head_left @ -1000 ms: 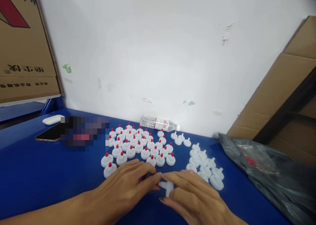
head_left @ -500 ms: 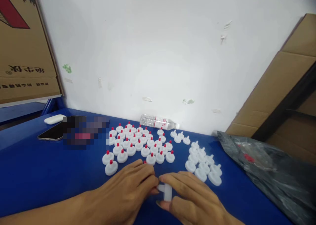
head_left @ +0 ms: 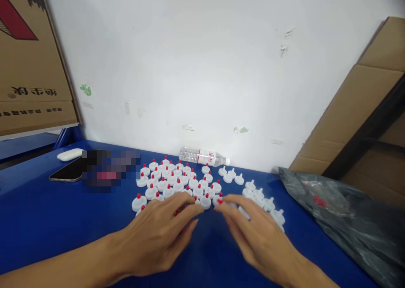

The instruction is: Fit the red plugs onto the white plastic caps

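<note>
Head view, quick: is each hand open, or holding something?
Left hand: fingers curled, red bits showing; grip unclear.
Right hand: holding a red-capped piece, mostly hidden.

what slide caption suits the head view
Left hand and right hand over a blue table beside white caps, many red-tipped.

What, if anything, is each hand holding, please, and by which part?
I can't be certain: the right hand seems to hold a white piece with a red cap, its grip hidden. Red caps seem held in the left hand, grip unclear.
</note>
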`<state>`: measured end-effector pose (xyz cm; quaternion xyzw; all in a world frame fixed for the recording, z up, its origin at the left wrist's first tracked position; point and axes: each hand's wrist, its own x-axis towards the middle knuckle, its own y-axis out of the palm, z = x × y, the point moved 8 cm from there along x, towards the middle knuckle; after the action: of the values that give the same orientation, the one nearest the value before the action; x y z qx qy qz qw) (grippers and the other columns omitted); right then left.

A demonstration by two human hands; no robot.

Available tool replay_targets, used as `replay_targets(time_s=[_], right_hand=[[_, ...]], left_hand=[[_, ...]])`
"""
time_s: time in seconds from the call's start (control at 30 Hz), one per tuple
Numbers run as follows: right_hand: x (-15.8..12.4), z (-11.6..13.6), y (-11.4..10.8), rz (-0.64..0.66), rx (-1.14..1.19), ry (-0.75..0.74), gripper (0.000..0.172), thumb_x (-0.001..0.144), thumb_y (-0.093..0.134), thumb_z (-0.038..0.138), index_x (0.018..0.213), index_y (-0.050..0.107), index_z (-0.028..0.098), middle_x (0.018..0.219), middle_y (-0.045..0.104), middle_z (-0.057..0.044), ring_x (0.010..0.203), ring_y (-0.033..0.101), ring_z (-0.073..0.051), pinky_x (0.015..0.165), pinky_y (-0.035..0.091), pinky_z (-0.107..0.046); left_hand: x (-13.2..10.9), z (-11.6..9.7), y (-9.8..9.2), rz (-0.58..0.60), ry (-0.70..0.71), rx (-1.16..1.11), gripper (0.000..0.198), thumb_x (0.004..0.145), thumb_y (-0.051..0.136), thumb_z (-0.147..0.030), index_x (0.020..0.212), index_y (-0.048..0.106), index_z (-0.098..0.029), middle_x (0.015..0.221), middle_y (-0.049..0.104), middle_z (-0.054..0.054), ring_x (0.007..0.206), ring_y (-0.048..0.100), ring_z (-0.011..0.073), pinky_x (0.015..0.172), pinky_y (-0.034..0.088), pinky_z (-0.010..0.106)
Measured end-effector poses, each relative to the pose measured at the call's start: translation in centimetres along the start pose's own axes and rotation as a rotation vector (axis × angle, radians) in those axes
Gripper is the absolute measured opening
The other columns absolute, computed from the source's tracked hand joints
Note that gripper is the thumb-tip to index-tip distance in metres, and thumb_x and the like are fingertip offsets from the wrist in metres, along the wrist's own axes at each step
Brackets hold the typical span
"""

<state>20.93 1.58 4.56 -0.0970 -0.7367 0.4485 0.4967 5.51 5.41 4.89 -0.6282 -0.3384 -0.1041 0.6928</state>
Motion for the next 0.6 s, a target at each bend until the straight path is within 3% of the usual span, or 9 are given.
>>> replay_targets(time_s=[0.13,0.27,0.53,0.6], right_hand=[[-0.2,-4.1,0.2,0.011,-0.099,0.184,0.028,0.102,0.045,0.02,0.125,0.061,0.02,0.121,0.066,-0.013,0.104,0.067,-0.026,0.086,0.057,-0.044],[-0.7,-6.3,1.9,0.138,-0.114,0.248,0.031,0.105,0.041,0.025,0.124,0.065,0.021,0.122,0.07,-0.01,0.115,0.065,-0.027,0.101,0.049,-0.052],[-1.5,-5.9,4.1,0.356,-0.014,0.223,0.039,0.107,0.037,0.029,0.141,0.056,0.029,0.134,0.067,-0.002,0.136,0.052,-0.025,0.119,0.027,-0.061],[-1.2,-5.6,3.8,0.368,-0.005,0.203,0.04,0.106,0.037,0.029,0.143,0.053,0.029,0.134,0.067,-0.002,0.141,0.046,-0.026,0.121,0.024,-0.061]], left_hand=[[-0.1,1.1,0.8,0.085,-0.103,-0.025,0.027,0.099,0.041,-0.017,0.124,0.05,-0.024,0.118,0.059,0.009,0.085,0.066,0.0192,0.056,0.052,0.027],[-0.1,1.6,0.7,0.14,-0.146,-0.05,0.029,0.099,0.035,-0.021,0.124,0.05,-0.022,0.126,0.054,0.013,0.087,0.065,0.0212,0.065,0.058,0.035],[-1.0,2.1,0.7,0.174,-0.16,-0.126,0.038,0.101,0.028,-0.03,0.129,0.052,-0.018,0.144,0.042,0.019,0.121,0.056,0.0335,0.087,0.057,0.049],[-1.2,2.4,0.9,0.189,-0.201,-0.149,0.041,0.101,0.027,-0.032,0.131,0.052,-0.018,0.146,0.04,0.019,0.118,0.057,0.034,0.089,0.056,0.052]])
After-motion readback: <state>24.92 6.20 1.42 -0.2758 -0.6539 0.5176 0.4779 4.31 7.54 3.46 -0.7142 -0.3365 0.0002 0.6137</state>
